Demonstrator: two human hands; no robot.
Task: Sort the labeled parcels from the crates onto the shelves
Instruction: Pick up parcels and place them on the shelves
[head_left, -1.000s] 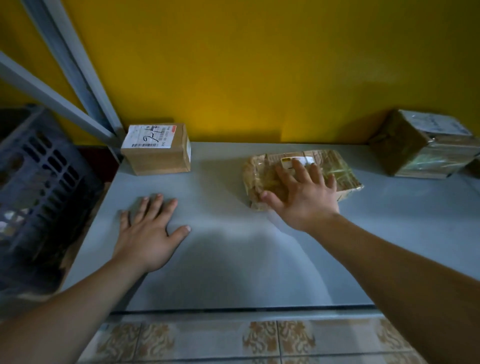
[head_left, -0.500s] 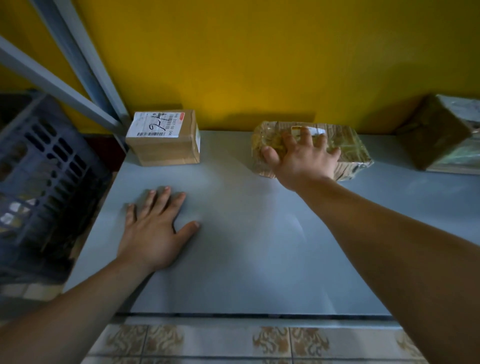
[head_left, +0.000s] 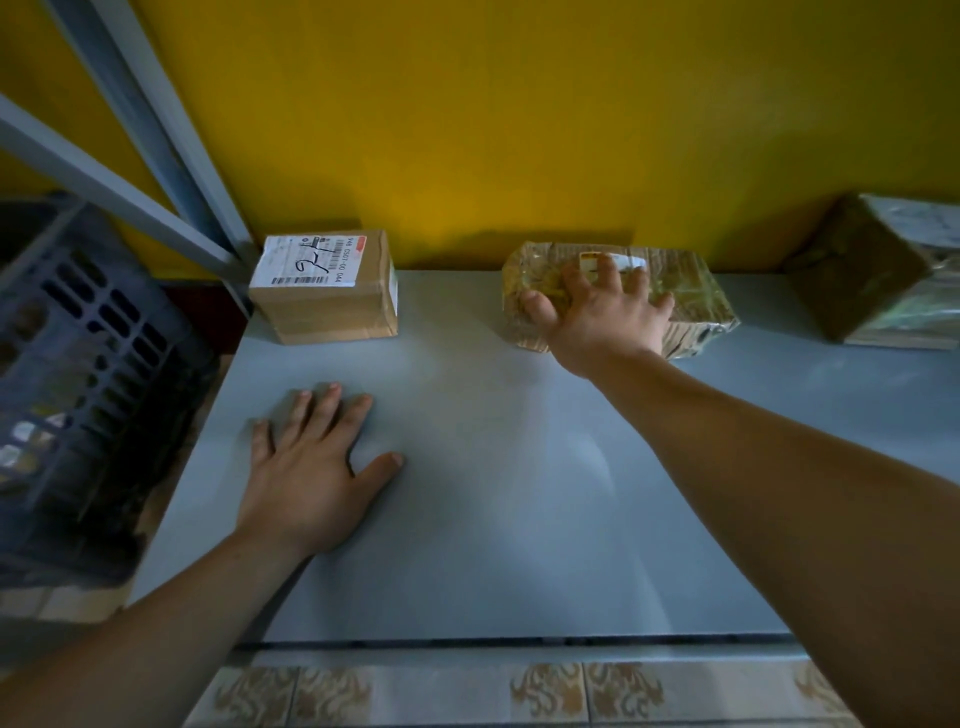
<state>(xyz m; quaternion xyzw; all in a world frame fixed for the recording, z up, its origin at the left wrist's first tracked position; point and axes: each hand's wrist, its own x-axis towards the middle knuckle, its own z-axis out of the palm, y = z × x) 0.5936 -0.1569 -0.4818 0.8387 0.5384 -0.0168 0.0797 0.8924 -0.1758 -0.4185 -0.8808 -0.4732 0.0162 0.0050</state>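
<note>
A flat parcel wrapped in clear tape (head_left: 696, 301) lies at the back of the grey shelf (head_left: 493, 493), against the yellow wall. My right hand (head_left: 602, 312) lies on top of it with fingers spread, covering most of its white label. My left hand (head_left: 317, 467) rests flat on the shelf, palm down, holding nothing. A cardboard box with a white label marked by hand (head_left: 327, 286) stands at the back left corner. A third taped parcel (head_left: 883, 270) sits at the far right.
A dark plastic crate (head_left: 78, 374) with some items inside stands left of the shelf. Grey metal shelf struts (head_left: 156, 135) cross the upper left. Patterned floor tiles (head_left: 545, 696) show below the shelf's front edge.
My right hand has pushed the flat parcel away from me to the back of the shelf, against the wall. My left hand has stayed flat in place.
</note>
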